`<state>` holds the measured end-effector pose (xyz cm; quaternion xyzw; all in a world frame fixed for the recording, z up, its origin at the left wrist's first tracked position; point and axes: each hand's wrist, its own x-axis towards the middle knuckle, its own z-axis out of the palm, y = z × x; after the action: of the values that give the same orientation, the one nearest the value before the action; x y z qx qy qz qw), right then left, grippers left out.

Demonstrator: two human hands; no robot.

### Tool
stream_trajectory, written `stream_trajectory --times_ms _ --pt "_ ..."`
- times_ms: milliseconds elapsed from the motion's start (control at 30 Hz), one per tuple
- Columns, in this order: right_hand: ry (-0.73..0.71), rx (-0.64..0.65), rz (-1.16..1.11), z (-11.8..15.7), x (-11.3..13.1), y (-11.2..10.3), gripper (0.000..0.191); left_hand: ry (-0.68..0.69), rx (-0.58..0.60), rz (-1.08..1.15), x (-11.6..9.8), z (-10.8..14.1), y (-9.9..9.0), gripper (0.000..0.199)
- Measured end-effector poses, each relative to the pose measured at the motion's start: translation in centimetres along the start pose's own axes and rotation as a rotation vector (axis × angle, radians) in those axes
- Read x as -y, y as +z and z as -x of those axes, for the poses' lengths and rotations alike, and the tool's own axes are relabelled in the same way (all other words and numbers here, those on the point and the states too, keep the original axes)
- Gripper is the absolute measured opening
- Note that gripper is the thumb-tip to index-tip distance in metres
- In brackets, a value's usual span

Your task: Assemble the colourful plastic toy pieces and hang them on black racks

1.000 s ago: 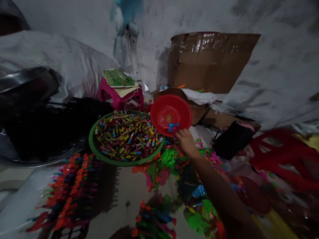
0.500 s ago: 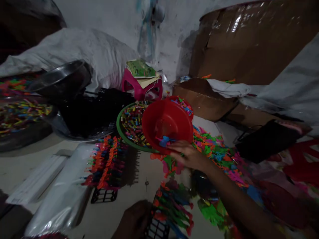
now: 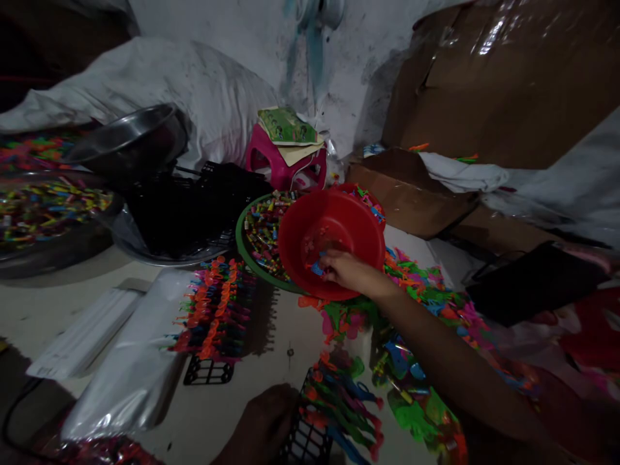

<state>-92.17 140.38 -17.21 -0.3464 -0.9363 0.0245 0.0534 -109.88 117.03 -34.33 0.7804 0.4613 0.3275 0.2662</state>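
From where I stand, the red basin [image 3: 358, 226] is the middle of it all, its left side overlapping the green tub [image 3: 241, 248] of small coloured pieces. The right hand [image 3: 343, 270] reaches in over the basin's near right rim, fingers partly bent at a blue piece [image 3: 317, 267] on the basin's inside; I can't tell whether they grip it.

Nearer the person than the basin, the left hand [image 3: 264, 420] sits low and dark beside the black rack [image 3: 307, 440], which carries a row of coloured pieces [image 3: 346, 407]. How open that hand is, and whether it holds the rack's edge, I can't make out.

A strip of bare surface [image 3: 264, 371] runs from below the basin to the left hand. Right of the basin, loose bright pieces [image 3: 426, 284] crowd under the forearm; behind it, an open cardboard box [image 3: 402, 203] stands close.
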Motion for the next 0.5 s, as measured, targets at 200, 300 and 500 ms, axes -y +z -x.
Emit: stream_trajectory --times_ms 200,300,500 --pt "-0.041 -0.003 0.133 0.7 0.2 -0.7 0.015 0.013 0.017 -0.018 0.0 0.0 -0.1 0.028" --pt "-0.045 0.078 0.174 0.3 0.5 -0.6 0.014 0.044 0.021 -0.051 0.1 0.0 -0.1 0.028" --pt "-0.069 0.099 0.138 0.1 1.2 -1.5 0.014 0.091 -0.015 -0.102 0.4 0.0 0.0 0.025"
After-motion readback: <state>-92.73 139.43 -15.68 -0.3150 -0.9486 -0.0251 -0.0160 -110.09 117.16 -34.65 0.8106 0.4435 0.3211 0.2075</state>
